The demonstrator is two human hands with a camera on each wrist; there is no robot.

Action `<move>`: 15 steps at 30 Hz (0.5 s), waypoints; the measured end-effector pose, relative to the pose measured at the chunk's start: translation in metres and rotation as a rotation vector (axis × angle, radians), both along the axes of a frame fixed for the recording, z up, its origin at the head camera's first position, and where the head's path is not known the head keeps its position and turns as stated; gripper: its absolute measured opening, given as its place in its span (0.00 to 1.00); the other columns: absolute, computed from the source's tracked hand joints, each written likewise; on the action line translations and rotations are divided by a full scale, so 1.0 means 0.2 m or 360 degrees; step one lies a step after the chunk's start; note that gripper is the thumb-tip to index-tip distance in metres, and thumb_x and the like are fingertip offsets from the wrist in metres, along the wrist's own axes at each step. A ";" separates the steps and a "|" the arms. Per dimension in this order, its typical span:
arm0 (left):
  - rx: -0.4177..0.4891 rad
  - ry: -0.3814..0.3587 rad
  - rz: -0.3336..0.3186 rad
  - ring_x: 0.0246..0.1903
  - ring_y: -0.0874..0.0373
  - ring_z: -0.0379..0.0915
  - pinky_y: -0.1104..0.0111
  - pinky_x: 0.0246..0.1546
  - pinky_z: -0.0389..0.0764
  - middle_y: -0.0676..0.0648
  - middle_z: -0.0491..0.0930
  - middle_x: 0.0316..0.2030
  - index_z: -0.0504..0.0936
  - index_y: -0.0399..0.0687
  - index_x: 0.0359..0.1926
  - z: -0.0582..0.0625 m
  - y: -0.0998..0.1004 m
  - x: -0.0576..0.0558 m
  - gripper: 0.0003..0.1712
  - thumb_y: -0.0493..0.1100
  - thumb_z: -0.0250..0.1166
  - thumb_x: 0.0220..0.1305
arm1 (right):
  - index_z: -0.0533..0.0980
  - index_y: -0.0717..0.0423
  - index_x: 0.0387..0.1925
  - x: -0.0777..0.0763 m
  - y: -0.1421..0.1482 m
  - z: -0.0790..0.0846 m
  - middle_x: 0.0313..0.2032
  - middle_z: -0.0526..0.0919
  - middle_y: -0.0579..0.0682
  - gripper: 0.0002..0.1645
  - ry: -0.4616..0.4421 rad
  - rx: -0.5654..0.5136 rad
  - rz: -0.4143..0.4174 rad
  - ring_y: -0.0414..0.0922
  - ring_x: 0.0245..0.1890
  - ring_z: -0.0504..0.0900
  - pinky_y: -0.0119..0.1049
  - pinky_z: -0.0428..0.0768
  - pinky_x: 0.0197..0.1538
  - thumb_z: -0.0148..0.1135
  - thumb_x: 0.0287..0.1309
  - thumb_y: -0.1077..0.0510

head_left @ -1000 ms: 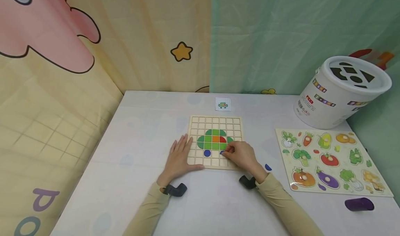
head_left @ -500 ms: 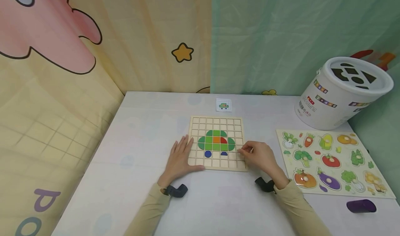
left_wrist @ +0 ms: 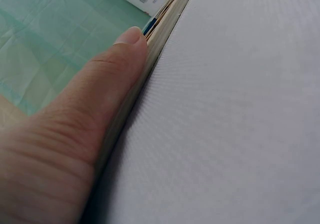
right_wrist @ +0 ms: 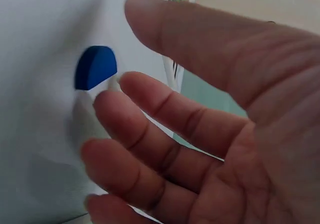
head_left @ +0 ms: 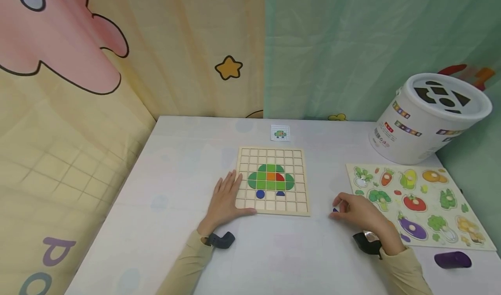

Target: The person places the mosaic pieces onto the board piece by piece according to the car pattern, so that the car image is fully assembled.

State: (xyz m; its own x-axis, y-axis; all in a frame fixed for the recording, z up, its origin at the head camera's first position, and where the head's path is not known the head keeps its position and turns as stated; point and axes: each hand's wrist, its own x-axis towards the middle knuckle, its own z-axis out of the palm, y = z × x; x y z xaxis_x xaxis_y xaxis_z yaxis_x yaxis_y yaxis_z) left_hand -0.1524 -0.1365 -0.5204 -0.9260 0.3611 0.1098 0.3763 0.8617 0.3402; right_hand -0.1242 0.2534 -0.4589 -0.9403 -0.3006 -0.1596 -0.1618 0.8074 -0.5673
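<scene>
A wooden grid board (head_left: pixel 250 207) lies on the table with green, orange and red pieces forming a car-like shape. Below the shape are a blue circle (head_left: pixel 260 194) and a blue half-circle piece (head_left: pixel 280 193). My left hand (head_left: pixel 224 199) rests against the board's left and near edges, fingers and thumb spread. To the right of the board, my right hand (head_left: pixel 358 210) is around a loose blue half-circle piece (right_wrist: pixel 95 66) on the table. Its thumb and forefinger are apart, and the forefinger tip is close beside the piece; contact cannot be made out.
Behind the board lies a small picture card (head_left: pixel 280 133). A vegetable puzzle board (head_left: pixel 433 195) is at the right, partly under my right hand. A white bucket (head_left: pixel 411 125) with a shape-hole lid stands behind it. Nearer lies a dark purple curved object (head_left: pixel 452 260).
My right hand has left the blue half-circle on the grid and moved right, down to the loose blue half-circle on the table. The left hand stays at the board.
</scene>
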 end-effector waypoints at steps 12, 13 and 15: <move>0.0004 -0.0004 0.0002 0.72 0.51 0.32 0.57 0.69 0.33 0.42 0.43 0.73 0.49 0.44 0.74 0.00 0.00 0.00 0.67 0.80 0.60 0.43 | 0.76 0.56 0.33 0.01 0.00 -0.04 0.20 0.71 0.40 0.11 0.0058 -0.0119 0.0072 0.36 0.20 0.67 0.30 0.66 0.22 0.71 0.49 0.60; 0.0000 -0.0006 0.0003 0.72 0.51 0.32 0.57 0.69 0.32 0.42 0.43 0.73 0.49 0.44 0.74 0.00 0.00 0.00 0.67 0.80 0.59 0.43 | 0.76 0.56 0.33 0.01 0.00 -0.03 0.21 0.71 0.40 0.11 0.0044 -0.0121 0.0075 0.36 0.20 0.67 0.30 0.67 0.23 0.71 0.48 0.61; -0.0001 -0.0004 0.0005 0.72 0.51 0.32 0.57 0.69 0.32 0.42 0.43 0.73 0.49 0.44 0.74 0.00 0.00 0.00 0.67 0.80 0.60 0.43 | 0.77 0.56 0.33 0.01 0.00 -0.03 0.21 0.71 0.40 0.11 0.0016 -0.0132 0.0095 0.37 0.21 0.68 0.30 0.67 0.23 0.71 0.47 0.63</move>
